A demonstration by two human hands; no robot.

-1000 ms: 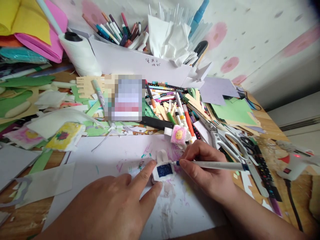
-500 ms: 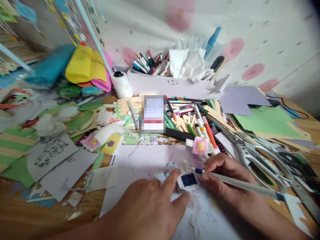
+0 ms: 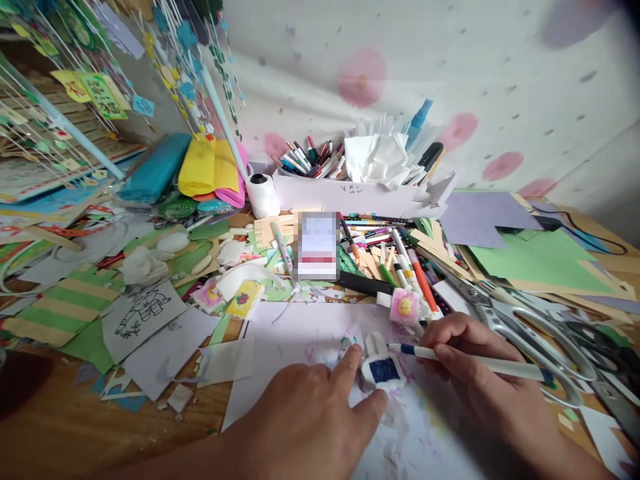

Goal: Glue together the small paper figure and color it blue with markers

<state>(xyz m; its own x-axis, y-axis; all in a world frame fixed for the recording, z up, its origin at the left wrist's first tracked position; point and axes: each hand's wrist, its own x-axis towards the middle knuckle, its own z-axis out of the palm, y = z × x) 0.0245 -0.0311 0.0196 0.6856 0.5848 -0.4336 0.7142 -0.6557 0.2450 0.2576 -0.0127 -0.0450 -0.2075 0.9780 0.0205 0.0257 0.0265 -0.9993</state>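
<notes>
Padded piece (image 3: 383, 371) may skid if the open left hand (image 3: 305, 417) braces lightly; right hand (image 3: 493, 397) grips the pen (image 3: 506, 367) beside it.

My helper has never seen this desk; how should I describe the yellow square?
Find the large white sheet on the table. At its far left corner lies a small yellow square. It has a reddish flower; the neighbouring square is pink.

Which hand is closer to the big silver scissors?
Right. The right hand, holding a pen, is just beside the scissors. The left hand is farther away, to their left, with its fingers at the little white craft.
</notes>
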